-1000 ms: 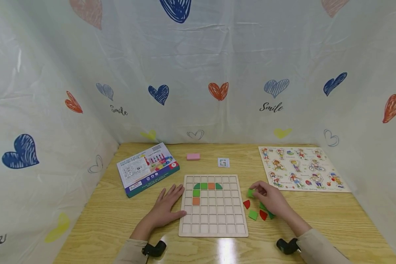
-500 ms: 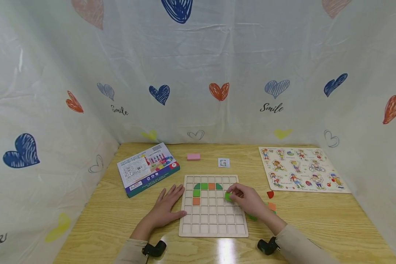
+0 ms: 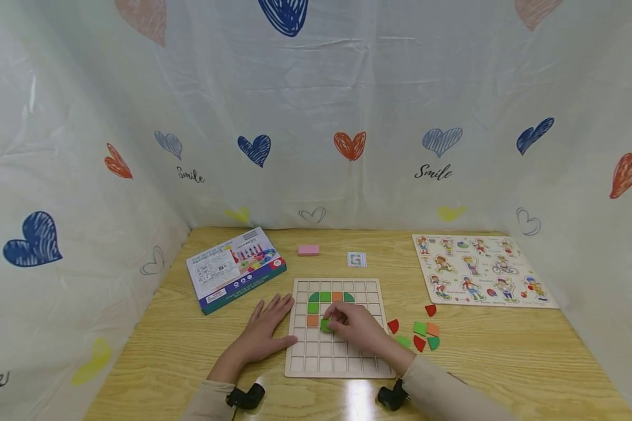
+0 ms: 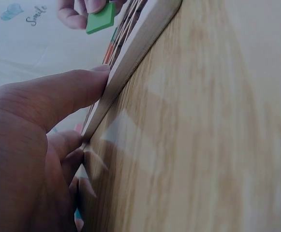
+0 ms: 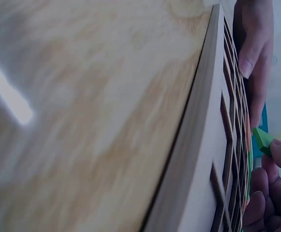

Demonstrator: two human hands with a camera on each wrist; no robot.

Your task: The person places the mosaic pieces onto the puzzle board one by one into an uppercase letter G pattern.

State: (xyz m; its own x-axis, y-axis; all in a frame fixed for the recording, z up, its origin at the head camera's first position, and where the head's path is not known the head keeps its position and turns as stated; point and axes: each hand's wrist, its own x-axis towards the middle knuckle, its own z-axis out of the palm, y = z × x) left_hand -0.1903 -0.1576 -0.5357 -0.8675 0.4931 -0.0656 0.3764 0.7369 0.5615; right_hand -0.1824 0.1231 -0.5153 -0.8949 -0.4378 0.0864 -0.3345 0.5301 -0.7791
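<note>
My right hand [image 3: 359, 329] pinches a light green square tile [image 3: 325, 325] between thumb and fingers, above the wooden grid board [image 3: 340, 372]. In the left wrist view the tile [image 4: 100, 19] shows raised over the board. The left hand [image 3: 265, 330] lies with spread fingers at the board's left side, its thumb on the edge. Set in the upper cells are dark green rounded corner pieces [image 3: 349, 297], green squares [image 3: 325, 296] and orange squares [image 3: 312, 320], forming a bent line along the top and down the left.
Right of the board lie loose pieces: red wedges [image 3: 430, 310], green squares [image 3: 419, 328], an orange square [image 3: 433, 329] and a dark green wedge [image 3: 433, 343]. Behind are a box [image 3: 237, 269], a pink block [image 3: 308, 250], a small pattern card [image 3: 356, 259] and a picture puzzle board [image 3: 481, 269].
My right hand has picked up the green square tile from the loose pieces and carried it left over the board. The left hand has stayed in place.
</note>
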